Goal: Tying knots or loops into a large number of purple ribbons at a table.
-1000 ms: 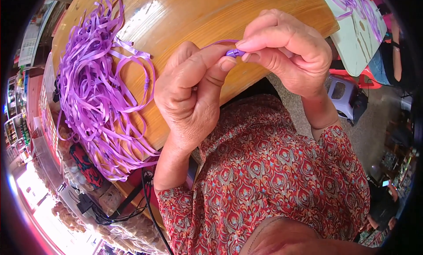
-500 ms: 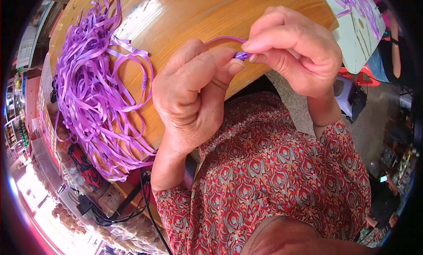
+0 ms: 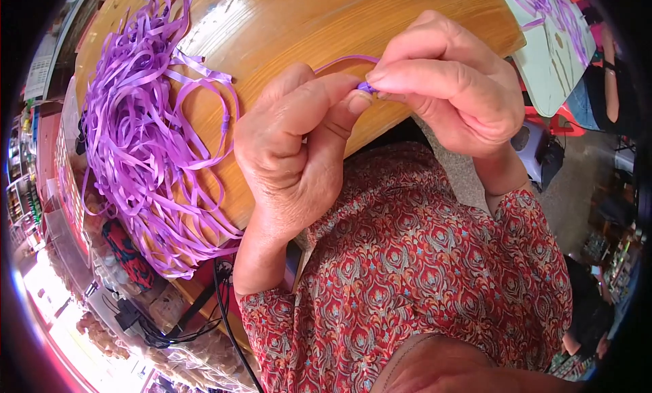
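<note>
Above the near edge of the wooden table, both my hands meet at a small purple knot (image 3: 365, 87) on a ribbon. My left hand (image 3: 292, 135) pinches it between thumb and forefinger, the other fingers curled in. From the other side my right hand (image 3: 458, 87) closes its thumb and forefinger at the knot, hiding part of it. A thin purple ribbon (image 3: 346, 59) arcs behind between the two hands. To the left lies a big tangled pile of purple ribbons (image 3: 136, 128), some with small darker purple fittings or knots.
The wooden table (image 3: 292, 26) spans the top. At the upper right, a pale table (image 3: 547, 67) holds more purple ribbons, with a person's arm (image 3: 611, 94) beside it. Black cables (image 3: 227, 311) hang at the table's left edge, near packed bags and a dark red-and-blue pouch (image 3: 129, 254).
My right hand's fingers have shifted slightly left, over more of the knot. My left hand keeps its pinch, almost in place.
</note>
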`<state>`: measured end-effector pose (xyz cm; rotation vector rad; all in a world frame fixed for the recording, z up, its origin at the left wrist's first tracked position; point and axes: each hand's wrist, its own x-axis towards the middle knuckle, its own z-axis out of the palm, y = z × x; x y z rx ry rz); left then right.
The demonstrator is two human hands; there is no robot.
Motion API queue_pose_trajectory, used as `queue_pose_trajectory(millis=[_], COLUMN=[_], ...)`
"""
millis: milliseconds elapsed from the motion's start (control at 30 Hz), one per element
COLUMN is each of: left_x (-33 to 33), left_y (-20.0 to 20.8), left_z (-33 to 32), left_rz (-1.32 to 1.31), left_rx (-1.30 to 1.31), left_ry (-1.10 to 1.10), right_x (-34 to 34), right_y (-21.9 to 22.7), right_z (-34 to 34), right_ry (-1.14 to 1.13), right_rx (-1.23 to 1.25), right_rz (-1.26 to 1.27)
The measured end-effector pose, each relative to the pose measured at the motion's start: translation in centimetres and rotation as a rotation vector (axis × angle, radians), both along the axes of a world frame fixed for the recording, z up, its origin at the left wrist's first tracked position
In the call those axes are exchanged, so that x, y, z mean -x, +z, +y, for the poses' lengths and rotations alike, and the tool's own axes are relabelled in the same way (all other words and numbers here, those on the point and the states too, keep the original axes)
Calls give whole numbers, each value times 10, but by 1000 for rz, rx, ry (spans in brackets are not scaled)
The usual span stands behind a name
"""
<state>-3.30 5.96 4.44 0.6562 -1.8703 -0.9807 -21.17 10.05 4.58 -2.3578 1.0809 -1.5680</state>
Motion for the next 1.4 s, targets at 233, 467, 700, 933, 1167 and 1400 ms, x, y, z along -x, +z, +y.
queue_pose_trajectory(millis=[233, 467, 700, 933, 1167, 1400], left_x=[0, -3, -1, -1, 0, -5], left_y=[-4, -9, -12, -28, -34, -29], left_z=[1, -1, -6, -7, -11, -13], left_rz=[16, 56, 95, 152, 204, -4], left_rx=[-11, -98, -86, -209, -214, -63], left_ry=[15, -38, -59, 6, -12, -34], right_x=[-2, -2, -6, 0, -4, 8], right_y=[3, -7, -12, -3, -6, -3], right_z=[-3, -10, -11, -15, -20, -23], right_ry=[5, 184, 175, 73, -48, -4], right_rx=[-45, -214, -267, -198, -62, 51], right_rz=[9, -186, -336, -83, 120, 319])
